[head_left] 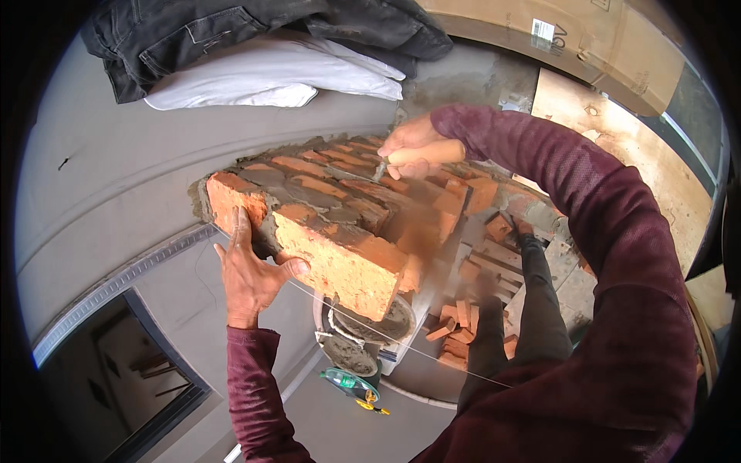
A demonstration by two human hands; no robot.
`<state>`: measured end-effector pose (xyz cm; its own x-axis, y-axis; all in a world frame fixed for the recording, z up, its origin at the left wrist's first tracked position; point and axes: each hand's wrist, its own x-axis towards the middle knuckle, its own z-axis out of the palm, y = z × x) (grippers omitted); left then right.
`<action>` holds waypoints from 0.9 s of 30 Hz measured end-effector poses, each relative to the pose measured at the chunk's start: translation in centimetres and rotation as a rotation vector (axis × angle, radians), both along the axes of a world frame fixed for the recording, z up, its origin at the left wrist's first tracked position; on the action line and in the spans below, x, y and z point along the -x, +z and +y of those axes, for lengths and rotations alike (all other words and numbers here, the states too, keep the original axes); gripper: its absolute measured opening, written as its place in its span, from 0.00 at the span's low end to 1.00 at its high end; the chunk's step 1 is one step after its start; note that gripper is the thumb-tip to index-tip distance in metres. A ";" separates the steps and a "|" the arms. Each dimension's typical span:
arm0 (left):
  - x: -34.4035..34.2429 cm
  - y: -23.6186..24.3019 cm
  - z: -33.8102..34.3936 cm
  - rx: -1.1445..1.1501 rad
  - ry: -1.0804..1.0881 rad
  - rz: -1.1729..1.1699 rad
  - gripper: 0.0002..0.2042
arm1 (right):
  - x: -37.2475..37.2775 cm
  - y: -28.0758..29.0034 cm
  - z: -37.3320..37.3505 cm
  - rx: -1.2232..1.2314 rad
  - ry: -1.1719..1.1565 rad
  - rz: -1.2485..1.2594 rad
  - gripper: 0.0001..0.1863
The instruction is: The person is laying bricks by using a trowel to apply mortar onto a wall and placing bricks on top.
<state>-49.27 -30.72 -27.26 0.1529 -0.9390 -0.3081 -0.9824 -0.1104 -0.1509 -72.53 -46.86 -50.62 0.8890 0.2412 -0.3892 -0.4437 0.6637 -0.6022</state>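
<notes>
A brick wall point(340, 189) with grey mortar smeared over its top courses stands before me. My left hand point(251, 282) rests at its near left end, fingers spread. Its fingertips touch the face of an orange end brick point(231, 199), and its thumb lies against a wider brick point(340, 266) beside it. A dark, mortar-edged gap shows between these two bricks. Above the wall top, my right hand point(413, 139) is closed around the wooden handle of a trowel point(438, 152). The trowel's metal neck points down to the mortar; I cannot make out its blade clearly.
A taut string point(347, 309) runs along the wall's near face. Below are a mortar bucket point(378, 322), a green bottle point(340, 378) and a pile of loose bricks point(459, 328). Dark trousers point(201, 38) and a white cloth point(270, 73) hang behind; a cardboard box point(571, 38) lies far right.
</notes>
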 end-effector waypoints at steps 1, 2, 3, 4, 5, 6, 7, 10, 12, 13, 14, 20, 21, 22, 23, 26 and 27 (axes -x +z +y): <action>0.0 -0.1 -0.1 0.001 -0.002 0.006 0.69 | -0.1 0.4 0.0 0.037 0.011 -0.023 0.22; 0.0 -0.2 -0.2 -0.003 -0.003 0.003 0.69 | 0.1 0.7 0.0 0.073 0.017 -0.044 0.22; -0.2 -0.1 0.0 -0.005 -0.001 0.002 0.69 | 0.3 0.9 0.2 0.134 0.034 -0.089 0.22; -0.4 -0.2 0.0 -0.004 0.002 0.001 0.69 | 1.2 2.1 0.6 0.210 0.041 -0.084 0.22; -0.4 -0.4 0.0 -0.004 0.003 0.005 0.69 | 2.6 3.2 1.2 0.285 0.046 -0.077 0.23; -0.4 -0.3 0.1 -0.002 0.004 0.007 0.70 | 4.1 4.2 1.7 0.361 0.051 -0.072 0.23; -0.4 -0.2 0.2 -0.003 0.008 0.006 0.70 | 5.3 4.3 1.9 0.374 0.073 -0.101 0.23; -0.4 0.0 0.8 0.000 0.032 0.013 0.70 | 8.5 2.2 2.3 0.327 0.079 -0.196 0.25; -0.6 0.2 1.3 -0.008 0.048 -0.008 0.71 | 10.0 3.5 2.1 0.313 0.050 -0.001 0.25; -0.3 0.1 0.8 -0.010 0.046 -0.007 0.71 | 9.2 1.8 1.9 0.358 0.003 -0.030 0.26; -0.1 0.1 0.5 -0.011 0.046 -0.008 0.71 | 7.4 -0.1 1.8 0.373 -0.033 -0.053 0.24; 0.2 -0.4 -1.1 -0.024 0.025 0.022 0.72 | 4.1 0.6 1.5 0.439 -0.044 -0.171 0.24; -0.1 -0.4 -0.1 -0.024 0.044 0.021 0.71 | 5.0 1.3 1.6 0.392 0.060 -0.183 0.25; 0.1 -0.2 -0.1 -0.019 0.043 0.031 0.71 | 7.0 1.9 1.9 0.348 0.097 -0.149 0.24; 0.3 -0.1 0.1 -0.009 0.049 0.036 0.71 | 9.0 2.5 2.4 0.308 0.141 -0.120 0.24; 0.0 0.0 0.4 -0.013 0.005 -0.002 0.70 | 15.5 4.8 3.7 0.518 0.168 -0.012 0.21; 0.0 -0.2 0.7 -0.004 -0.010 -0.010 0.69 | 16.8 7.9 4.2 0.573 0.155 0.056 0.20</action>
